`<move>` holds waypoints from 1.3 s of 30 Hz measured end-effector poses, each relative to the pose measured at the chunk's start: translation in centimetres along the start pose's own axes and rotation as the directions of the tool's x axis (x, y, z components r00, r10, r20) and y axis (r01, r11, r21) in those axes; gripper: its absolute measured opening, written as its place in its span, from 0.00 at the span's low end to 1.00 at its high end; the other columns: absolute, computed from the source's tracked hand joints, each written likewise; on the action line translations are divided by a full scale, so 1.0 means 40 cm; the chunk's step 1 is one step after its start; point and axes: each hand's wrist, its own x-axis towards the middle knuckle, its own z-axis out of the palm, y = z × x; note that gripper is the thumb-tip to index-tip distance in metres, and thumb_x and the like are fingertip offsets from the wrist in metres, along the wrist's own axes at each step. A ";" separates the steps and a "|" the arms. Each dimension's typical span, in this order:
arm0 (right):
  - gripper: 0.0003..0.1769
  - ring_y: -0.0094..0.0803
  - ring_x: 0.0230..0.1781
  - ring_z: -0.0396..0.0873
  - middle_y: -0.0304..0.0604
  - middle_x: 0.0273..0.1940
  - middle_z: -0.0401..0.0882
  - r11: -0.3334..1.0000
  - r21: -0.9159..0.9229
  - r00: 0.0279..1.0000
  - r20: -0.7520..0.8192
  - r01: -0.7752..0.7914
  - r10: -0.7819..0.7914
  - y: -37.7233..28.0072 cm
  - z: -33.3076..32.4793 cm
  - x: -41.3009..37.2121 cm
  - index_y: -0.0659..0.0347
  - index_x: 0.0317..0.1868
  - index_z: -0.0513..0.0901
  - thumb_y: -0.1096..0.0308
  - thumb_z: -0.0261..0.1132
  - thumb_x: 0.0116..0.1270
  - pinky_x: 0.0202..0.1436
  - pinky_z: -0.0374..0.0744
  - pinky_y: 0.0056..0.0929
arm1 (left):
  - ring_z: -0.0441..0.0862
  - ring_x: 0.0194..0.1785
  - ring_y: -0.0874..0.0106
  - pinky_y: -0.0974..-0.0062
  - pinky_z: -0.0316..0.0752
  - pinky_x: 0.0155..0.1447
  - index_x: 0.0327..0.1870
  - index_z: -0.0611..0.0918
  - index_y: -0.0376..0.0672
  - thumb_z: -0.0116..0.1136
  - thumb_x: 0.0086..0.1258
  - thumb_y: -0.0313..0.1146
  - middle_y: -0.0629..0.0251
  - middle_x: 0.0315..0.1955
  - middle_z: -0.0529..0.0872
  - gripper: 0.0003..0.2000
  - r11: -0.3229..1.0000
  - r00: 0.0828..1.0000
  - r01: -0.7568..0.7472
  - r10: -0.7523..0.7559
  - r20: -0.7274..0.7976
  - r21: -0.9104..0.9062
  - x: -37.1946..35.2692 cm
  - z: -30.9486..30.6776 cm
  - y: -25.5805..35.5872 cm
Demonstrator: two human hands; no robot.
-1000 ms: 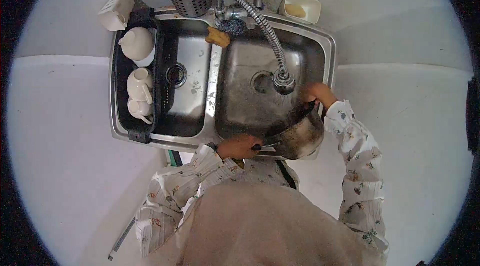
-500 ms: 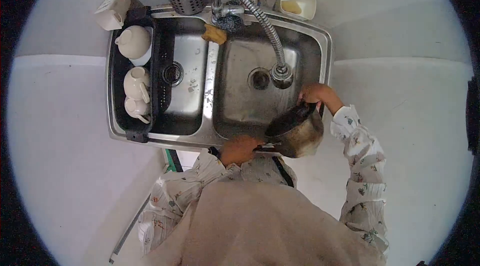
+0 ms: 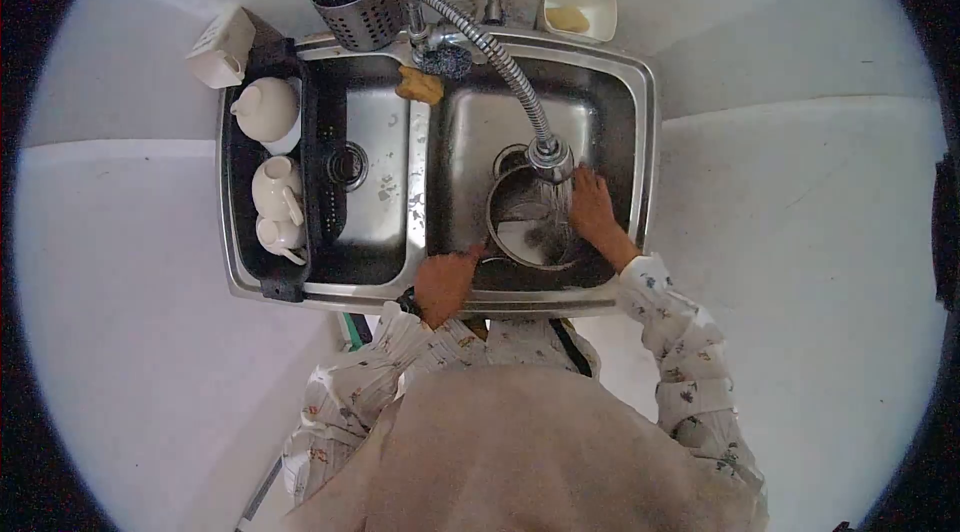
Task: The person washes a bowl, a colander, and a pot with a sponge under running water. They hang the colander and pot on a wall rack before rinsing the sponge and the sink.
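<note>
Pot: it sits in the right-hand basin with its round mouth (image 3: 530, 172) facing up, near the basin's front edge and partly over the drain (image 3: 510, 160). I can't tell whether its base is quite level.
Handle line: the pot's handle side faces the left hand (image 3: 446, 284), back toward the person and off to their left. That line runs slantwise, from the left hand at the near left to the pot beyond it.
Left hand: the fingers are curled in at the handle side, a fingertip reaching toward the pot; the palm hides the rest, so I can't tell if they're clamped on the handle.
Right hand: it lies along the pot's right wall, fingers apart from the thumb and stretched out toward the tap head, not wrapped round anything I can see.
Nearer hand: the right is closest to the pot's round body, the left to its handle; the pot lies between them.
Tap head (image 3: 550, 160): it hangs just over the pot's far edge, spraying water (image 3: 556, 204) into the mouth.
Sponge (image 3: 419, 86): it rests on the divider at the back, well apart from both hands, with the dark scourer (image 3: 441, 61) beside it.
</note>
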 end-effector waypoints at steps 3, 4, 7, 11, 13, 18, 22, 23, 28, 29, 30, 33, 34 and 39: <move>0.26 0.48 0.68 0.49 0.54 0.65 0.54 0.999 0.014 0.994 -0.106 -0.039 0.041 -0.011 0.026 -0.010 0.67 0.56 0.70 0.64 0.56 0.57 0.65 0.56 0.52 | 0.83 0.29 0.59 0.62 0.78 0.29 0.58 0.69 0.48 0.51 0.59 0.29 0.56 0.25 0.83 0.22 0.993 0.997 0.082 -0.082 -0.006 0.079 0.021 0.043 0.003; 0.23 0.49 0.69 0.46 0.53 0.67 0.53 0.999 0.013 0.997 -0.057 -0.053 0.054 -0.011 0.032 -0.011 0.63 0.56 0.72 0.63 0.51 0.61 0.66 0.53 0.57 | 0.83 0.29 0.59 0.62 0.78 0.29 0.58 0.69 0.48 0.51 0.59 0.29 0.56 0.25 0.83 0.22 0.993 0.997 0.082 -0.081 -0.010 0.083 0.035 0.072 0.000; 0.28 0.50 0.71 0.37 0.53 0.70 0.43 0.982 -0.148 0.982 -0.163 -0.121 0.096 -0.016 0.092 0.010 0.63 0.63 0.64 0.62 0.50 0.62 0.67 0.48 0.57 | 0.83 0.29 0.59 0.63 0.79 0.29 0.58 0.70 0.50 0.52 0.58 0.30 0.56 0.28 0.83 0.23 0.981 0.979 0.194 -0.193 0.071 -0.006 0.065 0.106 0.003; 0.46 0.46 0.72 0.31 0.48 0.71 0.34 0.916 -0.322 0.968 0.000 -0.238 0.251 -0.051 0.101 0.018 0.58 0.69 0.52 0.49 0.62 0.54 0.69 0.47 0.52 | 0.82 0.30 0.59 0.64 0.79 0.32 0.61 0.67 0.52 0.55 0.56 0.31 0.55 0.34 0.81 0.27 0.988 0.990 0.140 -0.139 -0.021 0.057 0.071 0.097 0.016; 0.46 0.45 0.72 0.30 0.48 0.72 0.33 0.955 -0.127 0.908 -0.363 -0.269 0.208 -0.057 0.119 0.023 0.55 0.69 0.55 0.48 0.62 0.52 0.69 0.44 0.52 | 0.82 0.32 0.59 0.64 0.79 0.33 0.62 0.65 0.52 0.56 0.56 0.31 0.54 0.36 0.81 0.29 0.987 0.988 0.156 -0.156 -0.006 0.049 0.084 0.118 0.006; 0.39 0.46 0.72 0.28 0.47 0.72 0.35 0.950 -0.202 0.959 -0.201 -0.238 0.198 -0.022 0.124 0.005 0.56 0.65 0.61 0.55 0.63 0.53 0.69 0.42 0.54 | 0.80 0.40 0.59 0.63 0.76 0.40 0.59 0.69 0.50 0.63 0.49 0.32 0.57 0.38 0.80 0.31 0.989 0.990 0.139 -0.139 0.008 0.041 0.094 0.148 -0.013; 0.20 0.44 0.70 0.47 0.46 0.68 0.53 0.992 -0.002 0.991 0.034 -0.126 0.126 0.016 0.045 -0.027 0.54 0.49 0.79 0.63 0.64 0.54 0.68 0.52 0.48 | 0.76 0.47 0.59 0.63 0.74 0.44 0.56 0.70 0.48 0.62 0.49 0.32 0.57 0.42 0.78 0.29 0.983 0.960 0.128 -0.090 -0.266 0.131 0.100 0.125 0.008; 0.20 0.44 0.70 0.47 0.46 0.68 0.53 0.991 -0.007 0.991 0.030 -0.131 0.132 0.037 -0.001 -0.028 0.54 0.49 0.79 0.63 0.64 0.54 0.68 0.52 0.48 | 0.74 0.49 0.59 0.62 0.73 0.46 0.54 0.72 0.47 0.61 0.48 0.31 0.57 0.44 0.77 0.27 0.998 0.927 0.057 -0.039 -0.373 0.039 0.100 0.099 0.017; 0.10 0.46 0.36 0.79 0.50 0.34 0.81 0.867 0.484 0.957 -0.177 -0.118 0.229 0.168 -0.225 0.079 0.59 0.36 0.82 0.63 0.61 0.58 0.39 0.76 0.39 | 0.76 0.47 0.60 0.61 0.75 0.45 0.42 0.78 0.41 0.58 0.49 0.29 0.54 0.42 0.77 0.16 0.986 0.910 -0.146 0.100 -0.402 -0.084 0.205 0.100 0.110; 0.10 0.47 0.35 0.79 0.50 0.34 0.81 0.845 0.527 0.918 -0.282 -0.093 0.277 0.173 -0.296 0.115 0.59 0.36 0.81 0.63 0.61 0.59 0.39 0.75 0.39 | 0.76 0.47 0.60 0.61 0.75 0.45 0.42 0.78 0.41 0.58 0.49 0.29 0.54 0.42 0.77 0.16 0.985 0.908 -0.148 0.102 -0.407 -0.084 0.242 0.121 0.131; 0.10 0.48 0.35 0.78 0.50 0.34 0.80 0.824 0.563 0.865 -0.381 -0.062 0.325 0.177 -0.359 0.156 0.59 0.36 0.81 0.62 0.60 0.60 0.39 0.75 0.39 | 0.77 0.44 0.61 0.62 0.76 0.42 0.43 0.78 0.41 0.57 0.51 0.29 0.55 0.39 0.78 0.15 0.990 0.950 -0.140 0.132 -0.281 -0.006 0.274 0.134 0.154; 0.11 0.50 0.37 0.78 0.52 0.36 0.79 0.860 0.509 0.801 -0.529 0.034 0.281 0.221 -0.433 0.315 0.59 0.38 0.80 0.62 0.58 0.61 0.41 0.75 0.42 | 0.79 0.40 0.61 0.63 0.77 0.38 0.43 0.77 0.40 0.56 0.53 0.30 0.56 0.36 0.79 0.15 0.989 0.988 -0.110 0.120 -0.101 0.096 0.347 0.171 0.183; 0.11 0.50 0.38 0.77 0.52 0.37 0.79 0.881 0.473 0.817 -0.520 0.032 0.249 0.237 -0.433 0.381 0.58 0.40 0.80 0.62 0.57 0.61 0.44 0.74 0.44 | 0.79 0.39 0.61 0.63 0.77 0.38 0.43 0.77 0.40 0.56 0.53 0.30 0.56 0.35 0.79 0.15 0.991 0.991 -0.091 0.100 -0.090 0.099 0.367 0.187 0.186; 0.16 0.49 0.41 0.78 0.54 0.39 0.79 0.950 0.307 0.889 -0.449 0.065 0.085 0.295 -0.326 0.647 0.63 0.39 0.80 0.58 0.61 0.59 0.43 0.76 0.40 | 0.79 0.38 0.61 0.63 0.77 0.37 0.42 0.77 0.40 0.56 0.54 0.30 0.57 0.34 0.80 0.14 0.995 0.995 -0.002 0.012 -0.095 0.099 0.433 0.261 0.185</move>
